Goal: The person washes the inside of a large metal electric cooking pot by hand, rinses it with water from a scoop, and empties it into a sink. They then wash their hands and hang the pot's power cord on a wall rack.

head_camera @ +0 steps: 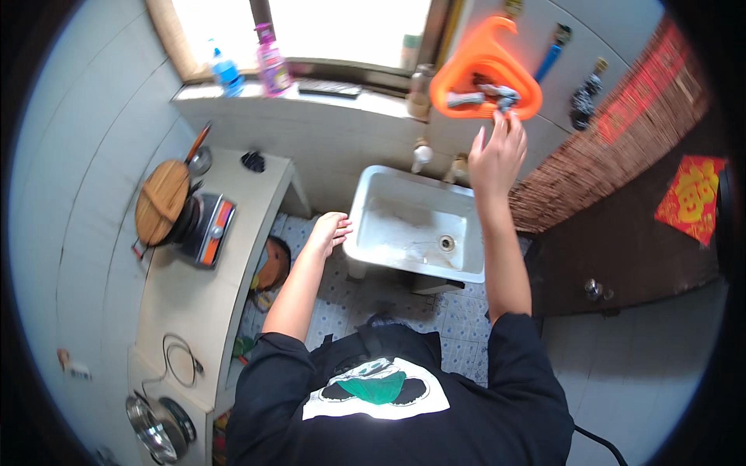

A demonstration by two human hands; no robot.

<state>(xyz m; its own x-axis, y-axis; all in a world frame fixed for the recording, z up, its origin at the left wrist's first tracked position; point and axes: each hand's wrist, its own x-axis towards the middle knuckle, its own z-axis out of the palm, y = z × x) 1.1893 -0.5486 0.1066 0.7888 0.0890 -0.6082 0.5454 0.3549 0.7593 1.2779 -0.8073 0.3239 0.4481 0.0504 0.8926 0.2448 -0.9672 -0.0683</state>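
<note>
An orange plastic hanging basket [454, 64] hangs on the tiled wall with several crumpled grey and dark items [495, 96] inside. My right hand [498, 154] is raised to its lower front rim, fingers up; whether the fingertips grip anything there cannot be told. My left hand [331, 233] is beside the left rim of a white sink [402, 227], fingers slightly spread, holding nothing. The sink has a drain [446, 243] and brownish stains. Above its back edge are a white tap [422, 154] and a second, brass-coloured fitting [458, 168].
Left, a counter [192, 291] bears a portable gas stove [215, 230], a pan with a round wooden lid [162, 201] and steel pots [157, 431]. A pink pump bottle [273, 67] and a blue bottle [226, 73] stand on the windowsill. A dark door [629, 250] is at right.
</note>
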